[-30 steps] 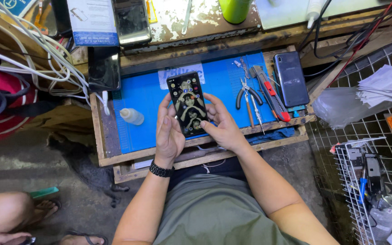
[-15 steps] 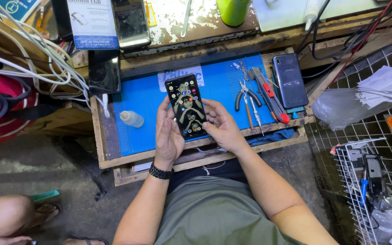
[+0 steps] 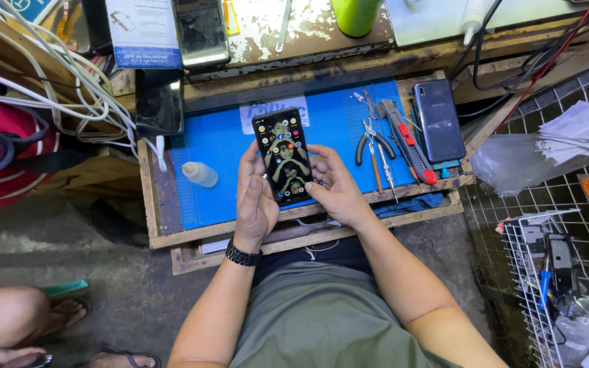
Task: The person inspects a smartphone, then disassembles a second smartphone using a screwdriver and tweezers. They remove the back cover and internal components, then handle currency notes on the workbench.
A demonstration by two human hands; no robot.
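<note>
A black smartphone (image 3: 283,156) with its screen lit is held upright over a blue work mat (image 3: 219,150). My left hand (image 3: 253,197) grips the phone from the left side, thumb near the screen's lower part. My right hand (image 3: 332,187) holds the right edge, fingers curled against it. A black watch sits on my left wrist.
On the mat lie a small clear bottle (image 3: 200,174), pliers (image 3: 369,140), a red-handled cutter (image 3: 408,144) and a dark phone (image 3: 438,120) face down. White cables (image 3: 69,88) hang at left. A wire basket (image 3: 553,286) stands at right. Another person's foot (image 3: 22,313) is at lower left.
The phone and both hands sit slightly lower and closer in the view; the grip is unchanged.
</note>
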